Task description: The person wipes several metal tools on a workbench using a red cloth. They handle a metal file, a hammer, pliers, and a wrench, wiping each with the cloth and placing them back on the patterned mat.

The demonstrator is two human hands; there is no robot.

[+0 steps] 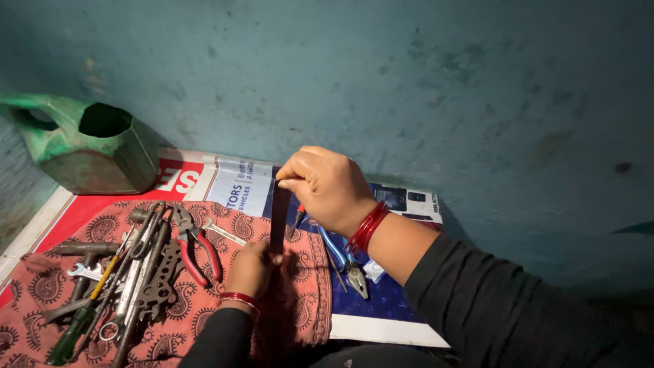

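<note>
A long dark flat metal strip (279, 211) stands nearly upright over a red patterned cloth (310, 293). My right hand (327, 187) grips its top end; red bangles circle that wrist. My left hand (248, 269) holds the strip's lower end near the cloth, also with a red bangle. A small red-tipped tool (298, 217) pokes out just under my right hand. Blue-handled pliers (344, 262) lie to the right of the strip on a printed banner sheet (235, 184).
A pile of tools (129, 272) lies on the cloth at left: red-handled pliers (197, 255), spanners, screwdrivers. A cut green plastic can (85, 146) stands at the back left. A teal wall (443, 88) rises right behind the banner.
</note>
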